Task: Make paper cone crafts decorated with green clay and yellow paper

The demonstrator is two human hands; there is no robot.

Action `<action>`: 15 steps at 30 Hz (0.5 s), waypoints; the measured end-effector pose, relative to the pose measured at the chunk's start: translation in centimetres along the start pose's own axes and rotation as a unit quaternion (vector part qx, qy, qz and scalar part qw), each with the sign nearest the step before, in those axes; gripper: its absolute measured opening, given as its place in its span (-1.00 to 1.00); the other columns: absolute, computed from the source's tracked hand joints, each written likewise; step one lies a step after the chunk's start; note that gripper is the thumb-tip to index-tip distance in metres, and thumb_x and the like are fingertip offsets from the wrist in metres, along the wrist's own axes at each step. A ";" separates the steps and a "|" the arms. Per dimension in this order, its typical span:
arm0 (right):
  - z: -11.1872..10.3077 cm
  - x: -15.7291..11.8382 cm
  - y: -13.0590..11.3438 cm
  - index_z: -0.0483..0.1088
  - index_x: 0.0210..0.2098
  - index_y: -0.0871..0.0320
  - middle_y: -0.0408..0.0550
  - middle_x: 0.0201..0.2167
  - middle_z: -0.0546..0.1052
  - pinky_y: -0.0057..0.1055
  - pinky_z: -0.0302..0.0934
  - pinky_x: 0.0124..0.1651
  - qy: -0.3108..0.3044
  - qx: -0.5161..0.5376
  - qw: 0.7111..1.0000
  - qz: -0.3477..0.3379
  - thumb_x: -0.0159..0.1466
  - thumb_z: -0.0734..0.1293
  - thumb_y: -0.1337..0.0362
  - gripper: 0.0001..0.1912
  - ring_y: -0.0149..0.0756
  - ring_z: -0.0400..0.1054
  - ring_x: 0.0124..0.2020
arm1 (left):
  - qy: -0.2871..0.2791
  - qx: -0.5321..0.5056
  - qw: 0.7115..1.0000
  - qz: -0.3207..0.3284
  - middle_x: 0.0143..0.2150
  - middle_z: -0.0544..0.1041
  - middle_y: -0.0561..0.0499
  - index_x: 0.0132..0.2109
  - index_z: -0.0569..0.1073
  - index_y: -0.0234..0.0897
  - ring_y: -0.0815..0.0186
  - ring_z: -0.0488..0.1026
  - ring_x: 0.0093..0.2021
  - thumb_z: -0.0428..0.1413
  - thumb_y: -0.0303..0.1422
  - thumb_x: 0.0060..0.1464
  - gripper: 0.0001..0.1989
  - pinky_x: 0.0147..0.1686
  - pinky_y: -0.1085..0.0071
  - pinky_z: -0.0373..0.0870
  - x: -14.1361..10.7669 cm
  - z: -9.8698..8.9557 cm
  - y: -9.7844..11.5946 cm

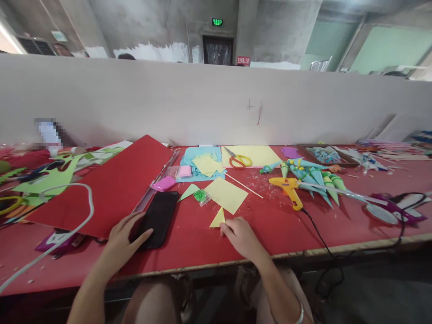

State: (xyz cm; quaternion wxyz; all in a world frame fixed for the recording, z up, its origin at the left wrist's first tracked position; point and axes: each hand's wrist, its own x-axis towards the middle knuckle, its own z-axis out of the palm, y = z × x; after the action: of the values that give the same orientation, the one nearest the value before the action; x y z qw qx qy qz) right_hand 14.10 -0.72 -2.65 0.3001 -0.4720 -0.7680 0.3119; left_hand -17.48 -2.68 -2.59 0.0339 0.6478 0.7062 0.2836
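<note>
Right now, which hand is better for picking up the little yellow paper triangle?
Probably the right hand: it's at the edge of the yellow paper triangle. The left hand is farther off, resting on the black smartphone.

Our red surface (pixel 189 252) meets a pale partition (pixel 151 99), and beyond it we see a grey concrete wall (pixel 148 20) patched with white, a dark door (pixel 218 50) beneath a green exit sign (pixel 218 21), and a pale green wall (pixel 398 47) at the right. Below us, the floor (pixel 388 288) lies in shadow.

Yellow paper triangle (pixel 218 220), black phone (pixel 162 218) lying flat, leftward
</note>
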 end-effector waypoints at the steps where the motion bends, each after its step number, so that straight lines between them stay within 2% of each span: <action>1: 0.0 0.0 0.0 0.38 -0.61 0.18 -0.04 -0.59 0.51 -0.43 0.04 -0.34 -0.002 -0.008 1.000 -0.001 0.26 0.11 0.25 -0.61 -0.33 0.34 -0.49 | -0.015 0.012 1.000 0.007 0.03 0.36 -0.12 -0.05 0.33 -0.20 0.03 0.25 0.08 -0.07 0.08 -0.14 -0.41 0.07 0.08 0.13 0.0 0.1 -0.8; 6: 0.1 0.0 0.1 0.42 -0.57 0.17 -0.05 -0.55 0.54 -0.45 0.06 -0.32 -0.002 -0.034 0.999 -0.005 0.28 0.10 0.26 -0.61 -0.32 0.38 -0.45 | -0.045 0.033 0.998 0.011 0.14 0.26 -0.13 0.05 0.27 -0.21 0.05 0.15 0.17 -0.10 0.04 -0.11 -0.38 0.10 0.11 0.12 -0.6 0.5 -1.6; 9: 0.1 0.0 0.0 0.42 -0.56 0.16 -0.05 -0.54 0.54 -0.45 0.07 -0.31 0.002 -0.041 0.999 -0.006 0.28 0.09 0.25 -0.61 -0.31 0.39 -0.43 | -0.057 0.046 0.997 0.020 0.14 0.26 -0.12 0.07 0.26 -0.19 0.03 0.15 0.16 -0.09 0.02 -0.11 -0.38 0.08 0.10 0.14 -0.7 0.6 -1.7; 15: 0.2 0.0 0.0 0.43 -0.56 0.15 -0.05 -0.53 0.54 -0.47 0.07 -0.30 0.003 -0.042 0.999 0.004 0.28 0.10 0.25 -0.61 -0.31 0.40 -0.42 | -0.071 0.051 0.996 0.024 0.14 0.26 -0.20 0.09 0.25 -0.30 0.00 0.14 0.16 -0.12 0.04 -0.10 -0.32 0.09 0.07 0.10 -0.6 0.6 -1.6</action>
State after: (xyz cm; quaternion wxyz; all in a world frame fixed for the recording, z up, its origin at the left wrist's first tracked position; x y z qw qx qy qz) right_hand 13.98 -0.79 -2.73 0.2809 -0.4883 -0.7775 0.2797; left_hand -18.58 -3.02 -4.00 0.0443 0.6836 0.7001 0.2016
